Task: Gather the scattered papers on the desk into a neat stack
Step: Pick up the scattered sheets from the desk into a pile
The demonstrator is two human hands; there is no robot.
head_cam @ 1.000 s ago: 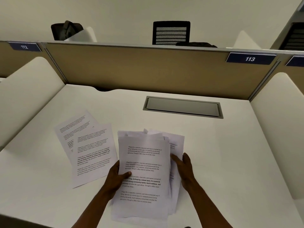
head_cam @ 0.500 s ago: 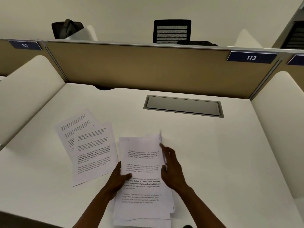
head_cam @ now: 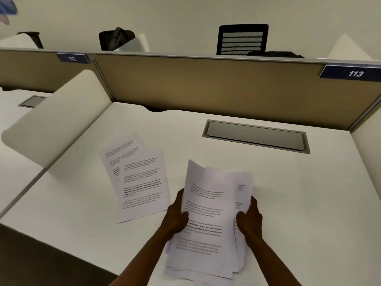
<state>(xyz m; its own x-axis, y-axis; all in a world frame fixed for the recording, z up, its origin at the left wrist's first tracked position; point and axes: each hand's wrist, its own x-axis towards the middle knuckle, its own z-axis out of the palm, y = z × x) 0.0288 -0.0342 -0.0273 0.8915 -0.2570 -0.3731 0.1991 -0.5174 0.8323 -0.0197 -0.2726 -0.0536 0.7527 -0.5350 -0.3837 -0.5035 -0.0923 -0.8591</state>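
Note:
An uneven bundle of printed papers [head_cam: 208, 205] is held over the white desk [head_cam: 288, 193], its far end lifted. My left hand [head_cam: 177, 217] grips its left edge with the thumb on top. Gripping the right edge is my right hand [head_cam: 248, 220]. The sheets are fanned out and not squared, with corners sticking out at the top and bottom. Two more printed sheets [head_cam: 142, 180] lie flat and overlapping on the desk, to the left of the bundle and apart from it.
A grey cable hatch [head_cam: 255, 137] is set into the desk beyond the bundle. A tan partition [head_cam: 206, 85] runs along the back, and white side dividers [head_cam: 55, 120] stand left and right. The desk's front edge runs diagonally at the lower left.
Both hands now grip the bundle's sides and its far end has lifted off the desk. My right hand came down from the top edge to the right side. The view has turned left.

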